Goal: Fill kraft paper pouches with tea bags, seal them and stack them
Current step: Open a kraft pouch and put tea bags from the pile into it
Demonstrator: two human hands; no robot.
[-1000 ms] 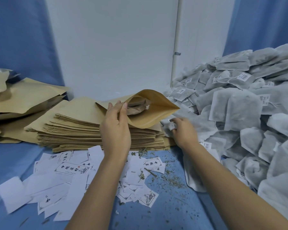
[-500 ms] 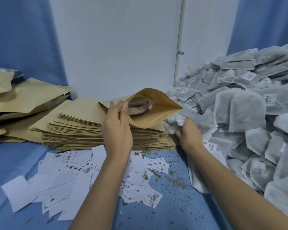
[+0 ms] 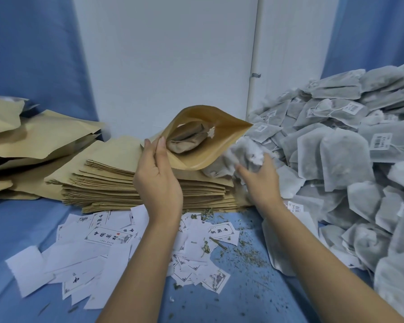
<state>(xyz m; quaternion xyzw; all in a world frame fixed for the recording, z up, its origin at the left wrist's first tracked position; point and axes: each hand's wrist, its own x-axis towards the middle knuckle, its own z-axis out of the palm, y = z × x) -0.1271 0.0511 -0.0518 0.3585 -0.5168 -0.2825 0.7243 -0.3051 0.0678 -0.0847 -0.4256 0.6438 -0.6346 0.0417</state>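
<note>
Brown kraft paper pouch (image 3: 226, 138) first: gripped at its near-left rim by the left hand (image 3: 158, 180), thumb and fingers curled round the edge. Held up above the stack of flat kraft pouches (image 3: 126, 183) on the blue-covered bench (image 3: 254, 287). Gaped wide toward the viewer, with the long axis of the mouth running from about eight o'clock at the grip to two o'clock at the free pointed corner.

Lay at roughly eleven o'clock from the right hand (image 3: 259, 180), lower lip just beside the load; could not tell whether touching. Clutched in that right hand, fingers curled round it, a crumpled grey-white mesh tea bag (image 3: 243, 155). Too blurred to tell whether one bag or more.

Judged the right hand the nearer to the open half of the mouth and the one to travel, up and leftward into the opening, with the left only steadying.

Looked stiff and smooth inside, tan, bellied out like a leaf. Already carried a folded grey-brown tea bag (image 3: 187, 141) with a white tag, deep toward the gripped side, leaving room toward the pointed corner. Stood clear of the big heap of grey tea bags (image 3: 348, 148) out at three o'clock. Probably needed the lip kept spread for the bulky load to clear the rim.
</note>
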